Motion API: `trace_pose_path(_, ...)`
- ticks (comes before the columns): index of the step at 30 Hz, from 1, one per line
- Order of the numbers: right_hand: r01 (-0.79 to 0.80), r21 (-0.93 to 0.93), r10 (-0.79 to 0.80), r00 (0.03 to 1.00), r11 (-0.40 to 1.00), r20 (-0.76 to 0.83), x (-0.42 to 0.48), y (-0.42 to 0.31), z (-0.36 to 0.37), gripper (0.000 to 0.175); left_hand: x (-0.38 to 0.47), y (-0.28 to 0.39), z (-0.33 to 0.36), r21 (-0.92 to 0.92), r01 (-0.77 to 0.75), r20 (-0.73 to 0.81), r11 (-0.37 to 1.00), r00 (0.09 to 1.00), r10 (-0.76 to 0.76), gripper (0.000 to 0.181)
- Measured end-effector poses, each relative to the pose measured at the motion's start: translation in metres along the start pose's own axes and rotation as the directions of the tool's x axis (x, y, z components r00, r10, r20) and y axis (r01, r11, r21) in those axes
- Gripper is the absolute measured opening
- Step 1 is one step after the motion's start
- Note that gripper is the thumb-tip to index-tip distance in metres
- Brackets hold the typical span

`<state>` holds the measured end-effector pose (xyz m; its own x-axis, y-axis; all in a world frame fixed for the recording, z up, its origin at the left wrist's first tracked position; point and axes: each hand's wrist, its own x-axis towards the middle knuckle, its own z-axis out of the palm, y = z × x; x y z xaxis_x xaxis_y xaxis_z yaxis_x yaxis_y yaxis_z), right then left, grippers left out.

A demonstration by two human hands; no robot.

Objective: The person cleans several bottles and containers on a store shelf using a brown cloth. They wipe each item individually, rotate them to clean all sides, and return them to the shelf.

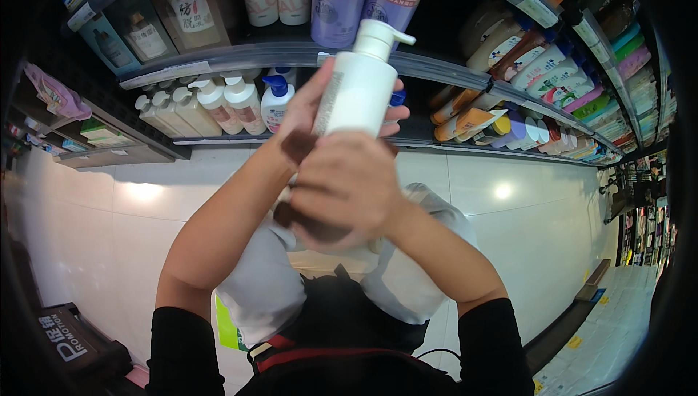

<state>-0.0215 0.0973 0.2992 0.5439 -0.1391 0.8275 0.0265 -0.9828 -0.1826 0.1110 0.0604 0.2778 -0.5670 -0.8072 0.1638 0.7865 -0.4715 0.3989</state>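
A white pump bottle is tilted in front of me, its pump head pointing away and its nozzle to the right. My left hand grips it from beneath, with fingertips showing past its right side. Small print runs along the bottle's left side. Across the lower end of the bottle lies my right hand, blurred by motion and closed around a dark brown cloth. Part of the cloth also shows between the hands. The bottle's base is hidden behind my right hand.
Ahead stands a store shelf with price strips. Purple pouches stand on its upper level, and several pump bottles below. Shampoo bottles line the right side. A dark promotion stand is at lower left. My knees are bent beneath my arms.
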Motion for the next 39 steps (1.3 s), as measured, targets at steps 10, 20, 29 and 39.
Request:
trace_pose_path(10,0.096,-0.132,-0.096,0.995,0.987,0.005,0.021,0.038,-0.037,0.034,-0.007,-0.002,0.002,0.017,-0.081,-0.442,0.997,0.893,0.080,0.062)
trace_pose_path(20,-0.152,-0.036,0.130,0.928,0.988,-0.348,0.024,0.065,-0.023,0.029,-0.003,-0.002,-0.002,-0.173,-0.113,0.049,0.978,0.991,0.124,0.060)
trace_pose_path(29,-0.005,0.291,0.027,0.997,0.957,-0.072,0.005,-0.002,0.014,0.043,-0.004,0.035,-0.010,-0.253,-0.424,0.090,0.870,0.885,0.457,0.068)
trace_pose_path(39,0.155,-0.052,-0.158,0.986,0.987,-0.060,0.027,0.037,-0.009,0.042,-0.006,-0.001,-0.009,-0.134,-0.027,0.105,0.991,0.994,0.041,0.105)
